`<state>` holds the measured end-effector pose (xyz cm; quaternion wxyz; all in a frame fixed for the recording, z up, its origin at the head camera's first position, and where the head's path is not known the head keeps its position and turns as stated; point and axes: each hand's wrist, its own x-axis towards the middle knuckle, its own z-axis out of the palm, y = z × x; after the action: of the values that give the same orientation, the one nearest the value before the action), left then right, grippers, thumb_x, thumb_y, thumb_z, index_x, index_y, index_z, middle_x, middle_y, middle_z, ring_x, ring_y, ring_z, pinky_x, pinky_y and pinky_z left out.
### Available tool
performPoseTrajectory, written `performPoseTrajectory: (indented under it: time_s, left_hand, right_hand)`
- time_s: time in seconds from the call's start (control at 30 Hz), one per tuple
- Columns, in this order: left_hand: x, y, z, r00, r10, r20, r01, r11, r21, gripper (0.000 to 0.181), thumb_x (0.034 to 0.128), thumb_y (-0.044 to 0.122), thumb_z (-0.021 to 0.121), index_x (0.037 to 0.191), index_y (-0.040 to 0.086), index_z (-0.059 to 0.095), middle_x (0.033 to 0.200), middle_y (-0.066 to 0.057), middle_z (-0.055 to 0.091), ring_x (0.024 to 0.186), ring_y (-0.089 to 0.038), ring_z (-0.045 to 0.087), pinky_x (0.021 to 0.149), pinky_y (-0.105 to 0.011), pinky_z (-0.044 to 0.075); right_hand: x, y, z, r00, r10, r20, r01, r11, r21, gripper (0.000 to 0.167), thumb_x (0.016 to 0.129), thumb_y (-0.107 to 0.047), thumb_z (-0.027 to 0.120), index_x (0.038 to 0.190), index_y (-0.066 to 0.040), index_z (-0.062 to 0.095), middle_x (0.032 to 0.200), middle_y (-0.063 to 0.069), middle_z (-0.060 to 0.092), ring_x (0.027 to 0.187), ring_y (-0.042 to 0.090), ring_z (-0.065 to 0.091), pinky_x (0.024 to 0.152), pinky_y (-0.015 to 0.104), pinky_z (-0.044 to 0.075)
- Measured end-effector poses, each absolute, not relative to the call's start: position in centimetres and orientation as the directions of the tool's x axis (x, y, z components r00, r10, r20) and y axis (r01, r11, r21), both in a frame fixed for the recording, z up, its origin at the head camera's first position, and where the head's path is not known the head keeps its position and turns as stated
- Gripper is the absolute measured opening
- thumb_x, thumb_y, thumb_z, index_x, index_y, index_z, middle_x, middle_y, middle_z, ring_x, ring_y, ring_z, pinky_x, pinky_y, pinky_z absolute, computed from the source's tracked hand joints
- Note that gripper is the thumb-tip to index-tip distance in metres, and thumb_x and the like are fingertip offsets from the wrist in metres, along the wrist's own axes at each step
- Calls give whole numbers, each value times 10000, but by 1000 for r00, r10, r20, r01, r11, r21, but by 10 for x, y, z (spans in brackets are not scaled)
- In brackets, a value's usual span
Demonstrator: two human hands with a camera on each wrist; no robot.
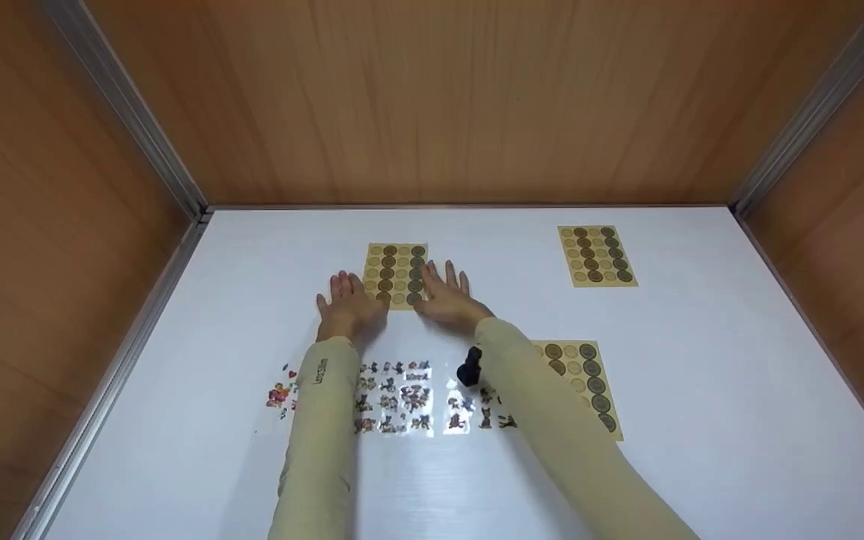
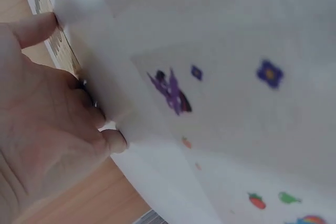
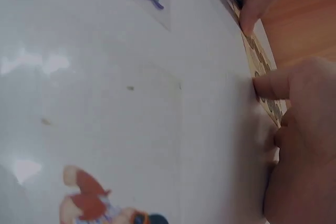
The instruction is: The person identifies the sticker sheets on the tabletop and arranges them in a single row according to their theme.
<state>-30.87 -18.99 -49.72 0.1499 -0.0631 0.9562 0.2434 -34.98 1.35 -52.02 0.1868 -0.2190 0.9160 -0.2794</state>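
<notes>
A tan sheet of round stickers in light and dark columns (image 1: 402, 274) lies flat on the white table. Its lower left corner is touched by the thumb of the left hand (image 1: 349, 309), whose fingers are spread on the table beside it. On the sheet's right edge rests the right hand (image 1: 451, 300), thumb near the lower corner, fingers extended. In the left wrist view the left hand (image 2: 52, 114) reaches the tan sheet (image 2: 63, 51) with its thumb. The right wrist view has the right hand (image 3: 304, 124) touching the sheet (image 3: 260, 59) with a thumb.
Another tan sheet (image 1: 597, 256) lies at the back right, and a third (image 1: 589, 386) is partly under the right sleeve. Clear sheets of cartoon stickers (image 1: 394, 397) lie nearer the front, between and beneath the forearms. Wooden panels (image 1: 462, 105) stand around the table.
</notes>
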Motion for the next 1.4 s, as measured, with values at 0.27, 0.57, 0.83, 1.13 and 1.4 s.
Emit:
performPoseTrajectory:
  time_s: [0.27, 0.57, 0.83, 1.13, 1.4]
  left_hand:
    - [-314, -198, -497, -937, 25, -348, -136, 893, 430, 1066, 948, 658, 435, 1577, -82, -7, 1642, -276, -106, 1523, -395, -125, 1182, -639, -104]
    - [-316, -201, -499, -929, 37, -368, -136, 890, 435, 1074, 930, 627, 495, 1586, -66, 3, 1648, -264, -104, 1528, -380, -122, 1180, -640, -108]
    - [-313, -201, -500, -937, 50, -345, -112, 895, 433, 1147, 899, 672, 557, 1583, -79, 25, 1641, -291, -83, 1527, -397, -101, 1175, -660, -98]
    - [-313, -202, -498, -936, 64, -347, -114, 876, 469, 1280, 802, 687, 707, 1597, -45, 22, 1649, -274, -81, 1531, -377, -106, 1175, -642, -122]
    - [-314, -202, -500, -935, 66, -347, -119, 867, 484, 1300, 771, 666, 762, 1606, -24, 44, 1652, -266, -81, 1531, -367, -116, 1175, -637, -129]
  right_hand:
    - [-348, 23, -514, -773, -558, -300, -299, 739, -604, 1093, 889, -531, 693, 1632, -209, -41, 1678, 46, -170, 1495, 290, -266, 1175, 486, -223]
    - [-348, 23, -516, -753, -600, -270, -391, 738, -551, 1200, 833, -647, 716, 1634, -145, -24, 1690, 43, -121, 1503, 310, -239, 1180, 493, -215]
    - [-347, 23, -517, -754, -606, -255, -409, 736, -540, 1177, 844, -632, 712, 1634, -130, -1, 1693, 34, -102, 1510, 309, -220, 1182, 501, -207]
    - [-349, 23, -519, -754, -605, -256, -426, 747, -510, 1186, 843, -650, 697, 1631, -128, -19, 1690, 25, -101, 1517, 310, -207, 1189, 504, -188]
    - [-347, 24, -518, -753, -611, -246, -422, 734, -532, 1182, 843, -640, 708, 1632, -122, -3, 1693, 41, -91, 1511, 312, -218, 1188, 512, -189]
